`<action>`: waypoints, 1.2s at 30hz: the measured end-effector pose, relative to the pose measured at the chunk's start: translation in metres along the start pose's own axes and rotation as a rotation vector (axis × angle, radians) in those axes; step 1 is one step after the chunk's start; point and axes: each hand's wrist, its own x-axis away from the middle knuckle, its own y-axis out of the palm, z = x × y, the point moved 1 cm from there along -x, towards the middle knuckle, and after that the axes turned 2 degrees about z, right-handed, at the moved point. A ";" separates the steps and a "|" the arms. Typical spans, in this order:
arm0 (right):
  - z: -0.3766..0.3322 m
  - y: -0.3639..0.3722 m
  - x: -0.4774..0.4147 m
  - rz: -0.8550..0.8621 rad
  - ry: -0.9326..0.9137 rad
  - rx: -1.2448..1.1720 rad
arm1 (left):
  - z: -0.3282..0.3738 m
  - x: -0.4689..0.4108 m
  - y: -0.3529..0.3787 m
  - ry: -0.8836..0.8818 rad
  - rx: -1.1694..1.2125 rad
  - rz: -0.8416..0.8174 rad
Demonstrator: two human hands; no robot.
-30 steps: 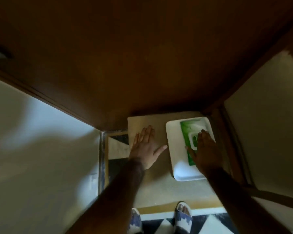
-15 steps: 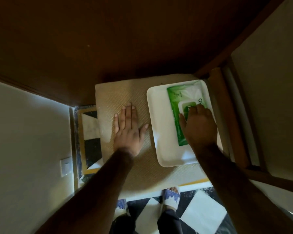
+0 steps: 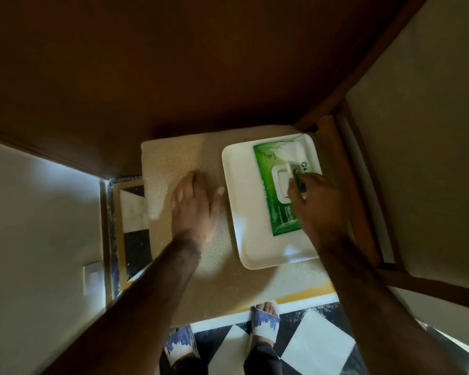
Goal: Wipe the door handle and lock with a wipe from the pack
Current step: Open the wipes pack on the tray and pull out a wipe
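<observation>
A green wipe pack (image 3: 279, 212) lies in a white tray (image 3: 241, 190) on a beige textured surface (image 3: 228, 280). My right hand (image 3: 317, 207) is on the pack, its fingertips pinching the white flip lid (image 3: 287, 171), which stands partly raised. My left hand (image 3: 195, 209) rests flat on the beige surface left of the tray, fingers together, holding nothing and slightly blurred. The brown wooden door (image 3: 201, 63) fills the top of the view. Its handle and lock are out of sight.
A pale wall (image 3: 38, 226) with a white switch plate (image 3: 92, 277) is at the left. Another pale wall (image 3: 417, 158) with a wooden frame stands at the right. My feet in blue-and-white sandals (image 3: 264, 324) stand on a black-and-white tiled floor below.
The view has dropped closer to the tray. My right hand shifted onto the pack's flip lid and the lid has come up. My left hand stays flat beside the tray.
</observation>
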 end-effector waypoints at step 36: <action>0.018 0.014 0.023 -0.094 -0.143 0.013 | 0.087 -0.025 -0.018 -0.377 1.111 -0.031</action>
